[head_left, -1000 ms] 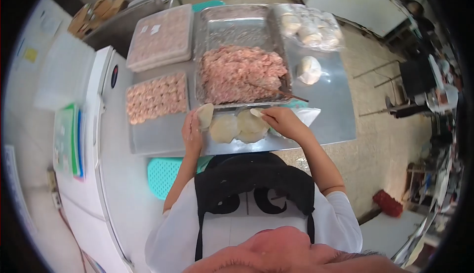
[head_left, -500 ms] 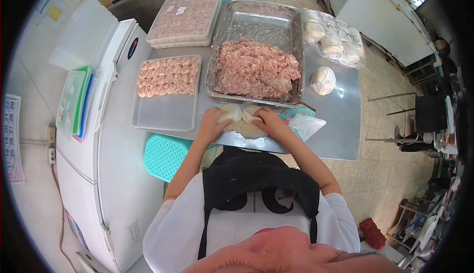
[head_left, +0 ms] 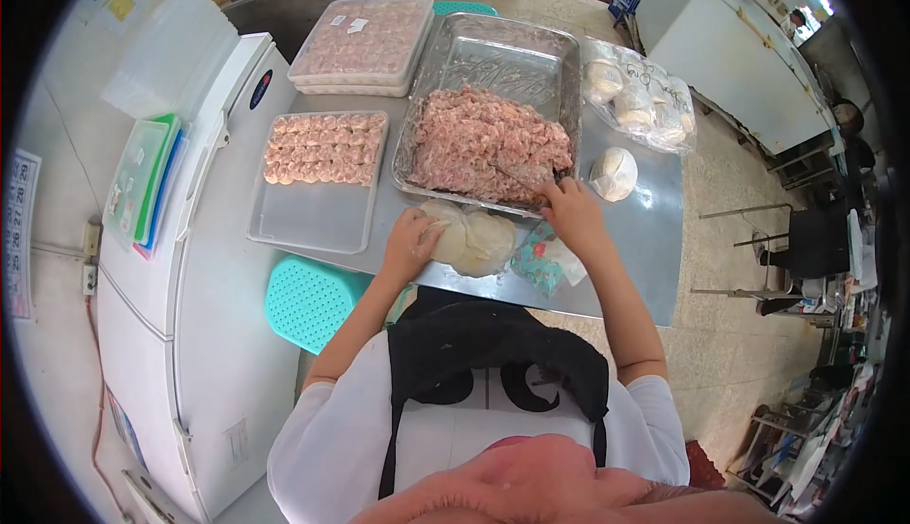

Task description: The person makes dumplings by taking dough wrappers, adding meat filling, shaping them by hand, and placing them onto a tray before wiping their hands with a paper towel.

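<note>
My left hand [head_left: 412,242] is closed on the left edge of a stack of pale round dough wrappers [head_left: 482,242] at the table's front edge. With closed fingers, my right hand [head_left: 573,213] grips the end of a thin brown stick [head_left: 517,178] at the near right corner of a metal tray [head_left: 406,159]. The stick's other end reaches into a mound of pink minced meat [head_left: 493,135] in that tray. To the left, a shallow clear plastic tray [head_left: 308,225] holds rows of small meat-filled dumplings [head_left: 322,150] in its far half.
Lidded boxes of dumplings [head_left: 360,45] stand at the far left. A bag of wrapped round packs [head_left: 640,98] and a single pack [head_left: 614,174] sit at the right. Flowered cloth [head_left: 538,261] lies beside my right forearm. A turquoise stool [head_left: 308,301] stands below.
My right hand has let go of the wrappers and moved right and up to grip the stick. The wrappers lie flatter, with my left hand still on them.
</note>
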Demonstrator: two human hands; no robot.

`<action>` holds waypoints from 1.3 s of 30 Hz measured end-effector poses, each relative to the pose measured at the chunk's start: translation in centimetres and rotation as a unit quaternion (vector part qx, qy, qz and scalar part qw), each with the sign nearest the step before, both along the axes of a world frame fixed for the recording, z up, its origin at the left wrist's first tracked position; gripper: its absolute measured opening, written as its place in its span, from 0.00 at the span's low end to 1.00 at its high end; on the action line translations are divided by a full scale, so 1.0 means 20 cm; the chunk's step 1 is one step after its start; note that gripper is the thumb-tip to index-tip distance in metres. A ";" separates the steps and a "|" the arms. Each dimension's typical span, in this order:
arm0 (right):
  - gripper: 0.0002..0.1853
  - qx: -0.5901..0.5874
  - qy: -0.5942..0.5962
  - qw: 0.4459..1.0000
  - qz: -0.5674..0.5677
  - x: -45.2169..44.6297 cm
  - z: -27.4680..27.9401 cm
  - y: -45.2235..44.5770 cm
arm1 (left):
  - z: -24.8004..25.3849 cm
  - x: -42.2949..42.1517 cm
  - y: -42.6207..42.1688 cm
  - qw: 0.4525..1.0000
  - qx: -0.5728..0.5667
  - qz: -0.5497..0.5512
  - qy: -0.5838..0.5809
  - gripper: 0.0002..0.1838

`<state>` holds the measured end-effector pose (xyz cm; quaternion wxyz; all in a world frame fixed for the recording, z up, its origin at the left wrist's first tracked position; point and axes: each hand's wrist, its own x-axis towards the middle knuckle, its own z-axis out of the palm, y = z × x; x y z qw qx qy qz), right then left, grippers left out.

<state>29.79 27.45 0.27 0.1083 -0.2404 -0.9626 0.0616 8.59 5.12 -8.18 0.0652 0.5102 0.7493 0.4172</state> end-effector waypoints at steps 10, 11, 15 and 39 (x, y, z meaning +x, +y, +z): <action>0.10 -0.007 -0.100 0.995 -0.001 -0.05 0.14 0.16 | -0.02 -0.07 0.06 0.991 -0.043 -0.104 0.068 0.12; 0.11 0.021 -0.093 0.995 0.006 -0.04 0.19 0.21 | 0.01 -0.07 0.04 0.991 -0.040 -0.113 0.060 0.12; 0.10 0.132 -0.061 0.989 -0.036 -0.11 0.22 0.35 | 0.09 -0.06 0.01 0.996 -0.008 -0.076 0.050 0.12; 0.09 0.115 -0.143 0.978 0.096 -0.10 0.18 0.06 | 0.58 -0.28 0.20 0.710 0.252 -0.053 -0.655 0.08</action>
